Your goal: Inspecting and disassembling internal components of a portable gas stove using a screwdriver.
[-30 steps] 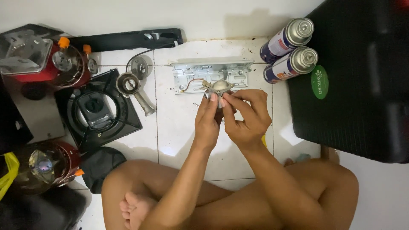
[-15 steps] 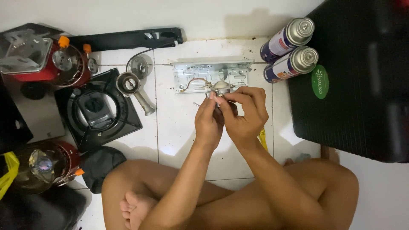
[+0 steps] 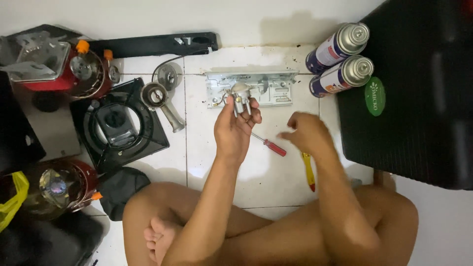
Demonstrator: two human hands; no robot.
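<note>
A person seated on a tiled floor pinches a small metal valve part (image 3: 240, 97) in the left hand (image 3: 235, 129) above a metal bracket (image 3: 252, 88), right hand (image 3: 306, 133) empty and blurred over a red-handled screwdriver (image 3: 269, 145); one-handed, the part could slip and drop.

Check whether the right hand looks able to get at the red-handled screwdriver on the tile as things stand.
Probably yes. The right hand is empty, fingers spread, just right of the red-handled screwdriver, which lies bare on the tile. The left hand holds the small metal part above it, off the path.
</note>
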